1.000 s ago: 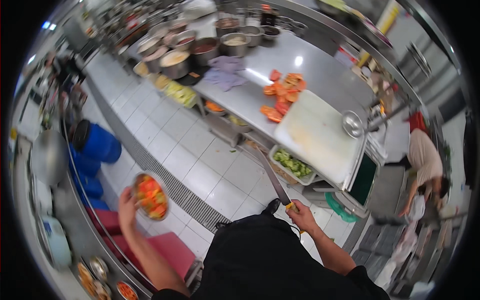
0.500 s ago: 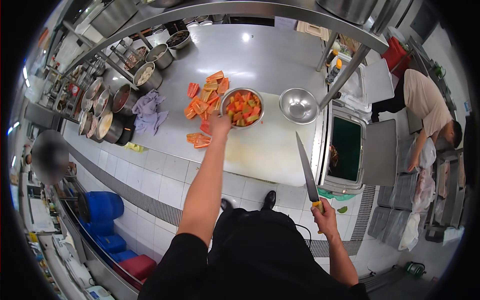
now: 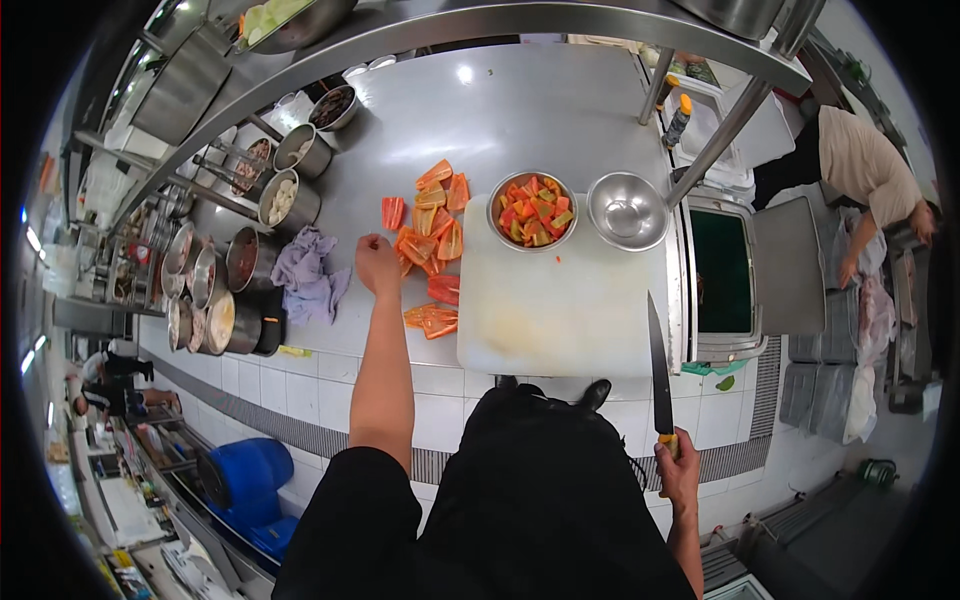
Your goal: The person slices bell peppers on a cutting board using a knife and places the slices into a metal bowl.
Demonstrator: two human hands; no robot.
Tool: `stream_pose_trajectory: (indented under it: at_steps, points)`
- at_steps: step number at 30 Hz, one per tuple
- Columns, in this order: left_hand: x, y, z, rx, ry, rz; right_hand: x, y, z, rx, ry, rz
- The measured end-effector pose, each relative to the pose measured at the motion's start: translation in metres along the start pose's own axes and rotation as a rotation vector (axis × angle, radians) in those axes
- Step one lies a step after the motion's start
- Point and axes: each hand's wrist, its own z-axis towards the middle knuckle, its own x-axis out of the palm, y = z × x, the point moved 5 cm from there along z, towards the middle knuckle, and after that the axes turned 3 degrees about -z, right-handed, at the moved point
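We are looking down at a smooth, off-white cutting board (image 3: 560, 310), rectangular, with rounded corners and a faint yellowish stain towards its lower left. It lies on a brushed, shiny metal table (image 3: 420, 100). On the board's upper part we find a round steel bowl (image 3: 493, 222) heaped with chopped peppers (image 3: 536, 208), glossy chunks of red, orange and green; one small red crumb sits just below it. Beside it, at the board's upper right corner, is a wider, shallower bowl (image 3: 628, 212) with a mirror-like inside. Left of the board we see large pepper pieces (image 3: 433, 215), curved, ribbed and orange-red, in a loose heap. The left hand (image 3: 378, 265) is further left of the board, next to that heap, its fingers curled inward; we cannot tell whether it holds anything. Beyond the hand, well left of the board, is a crumpled lilac cloth (image 3: 306, 272) with soft folds. At the board's lower right, the right hand (image 3: 679, 468) is wrapped round the yellow handle of a long knife (image 3: 659, 370), whose dark, flat blade tapers to a tip overlapping the board's right side; we cannot tell whether they touch.
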Motion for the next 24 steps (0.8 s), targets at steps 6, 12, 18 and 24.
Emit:
stream_pose_trajectory:
  at_steps: [6, 12, 18, 24]
  points:
    - [0.060, -0.046, 0.040, 0.181, 0.274, 0.188, 0.040, 0.021, -0.018, 0.043, -0.027, -0.076]
    - [0.079, -0.027, 0.056, 0.198, 0.410, 0.365, 0.060, 0.053, -0.019, -0.033, 0.006, -0.179]
    - [0.018, -0.058, 0.022, 0.163, 0.449, -0.093, 0.066, 0.072, -0.011, -0.079, 0.020, -0.375]
    - [0.022, -0.072, -0.176, -0.295, 0.968, -0.391, 0.081, 0.092, 0.004, -0.226, 0.060, -0.408]
